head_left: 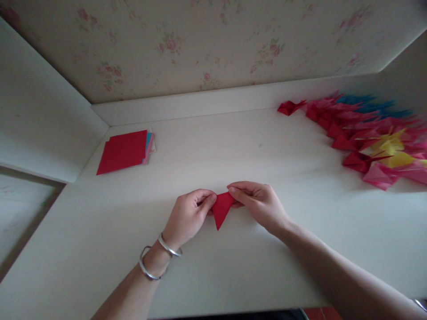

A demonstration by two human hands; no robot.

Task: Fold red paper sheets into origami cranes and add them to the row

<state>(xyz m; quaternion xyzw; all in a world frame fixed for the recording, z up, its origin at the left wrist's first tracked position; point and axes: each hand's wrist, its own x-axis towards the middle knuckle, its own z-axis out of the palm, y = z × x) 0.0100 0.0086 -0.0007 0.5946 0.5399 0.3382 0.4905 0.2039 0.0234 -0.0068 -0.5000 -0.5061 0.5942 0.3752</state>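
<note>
A small piece of folded red origami paper (221, 208) hangs between my two hands over the middle of the white table, its narrow point facing me. My left hand (191, 213) pinches its left upper corner between thumb and fingers. At the right upper corner, my right hand (258, 201) grips it the same way. Part of the paper is hidden behind the fingertips. Two silver bangles circle my left wrist.
A stack of square paper (123, 152), red on top with blue and pink sheets beneath, lies at the left. Along the back right sit several folded paper cranes (360, 129) in red, pink, blue and yellow. One red crane (289, 107) stands slightly apart. Floral wallpaper (187, 49) covers the back wall.
</note>
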